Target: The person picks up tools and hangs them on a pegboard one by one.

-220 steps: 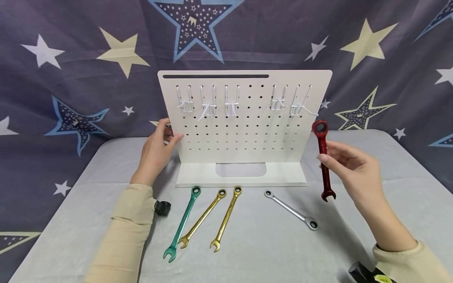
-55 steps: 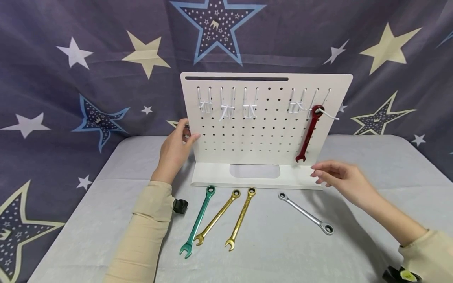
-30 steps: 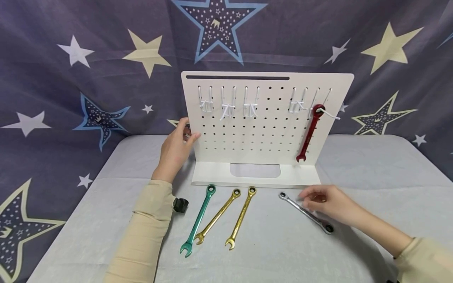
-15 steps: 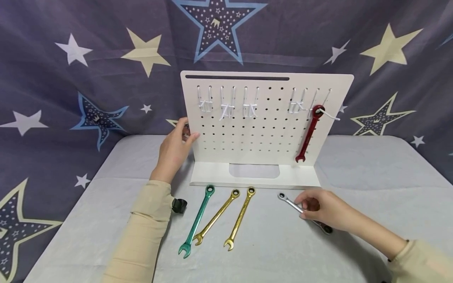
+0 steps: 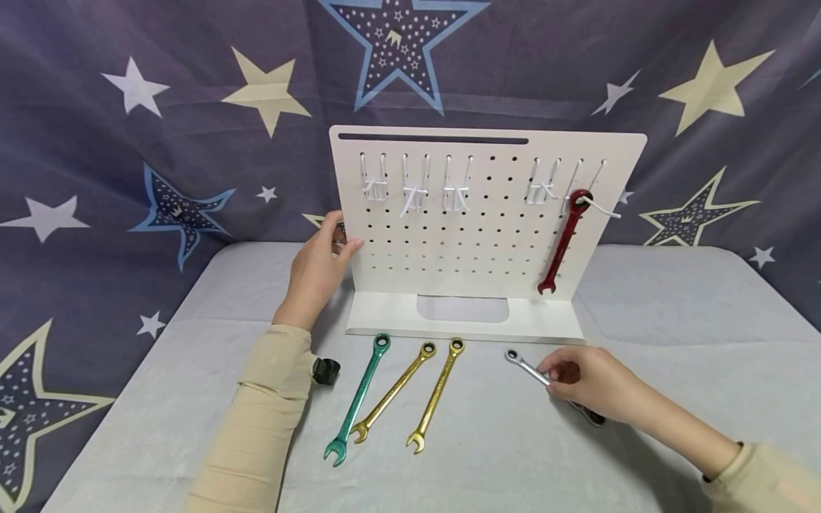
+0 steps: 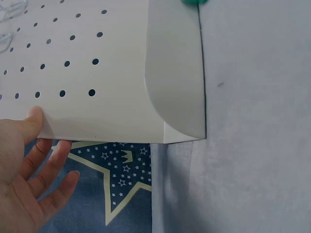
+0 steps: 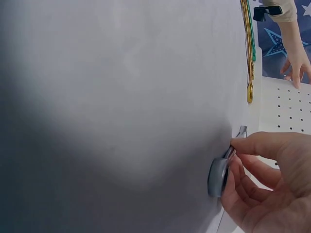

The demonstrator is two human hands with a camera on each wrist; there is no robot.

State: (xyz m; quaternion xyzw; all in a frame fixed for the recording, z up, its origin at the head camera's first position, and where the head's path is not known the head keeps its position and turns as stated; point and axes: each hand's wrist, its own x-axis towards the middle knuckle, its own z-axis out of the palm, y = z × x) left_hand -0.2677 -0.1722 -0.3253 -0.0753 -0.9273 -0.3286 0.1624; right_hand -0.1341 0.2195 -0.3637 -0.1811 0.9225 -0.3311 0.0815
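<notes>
My left hand (image 5: 317, 271) holds the left edge of a white pegboard (image 5: 449, 246), thumb on the front and fingers behind, as the left wrist view shows. My right hand (image 5: 596, 381) pinches the shaft of a silver double-ended ratchet wrench (image 5: 527, 367) low at the table; in the right wrist view the thumb and fingers (image 7: 250, 145) close on it near its larger ring end (image 7: 217, 177). A red ratchet wrench (image 5: 560, 249) hangs by its ring on the rightmost hook (image 5: 606, 208).
A green wrench (image 5: 359, 399) and two gold ones, the left gold wrench (image 5: 394, 392) and the right gold wrench (image 5: 437, 395), lie in front of the board's base (image 5: 378, 313). Several white hooks (image 5: 415, 196) without tools line its upper part. A starry cloth (image 5: 513, 64) hangs behind the table.
The red wrench, earlier in my right hand, now hangs on the rightmost hook. That hand then came down to the silver wrench and took hold of it. My left hand keeps its grip on the board.
</notes>
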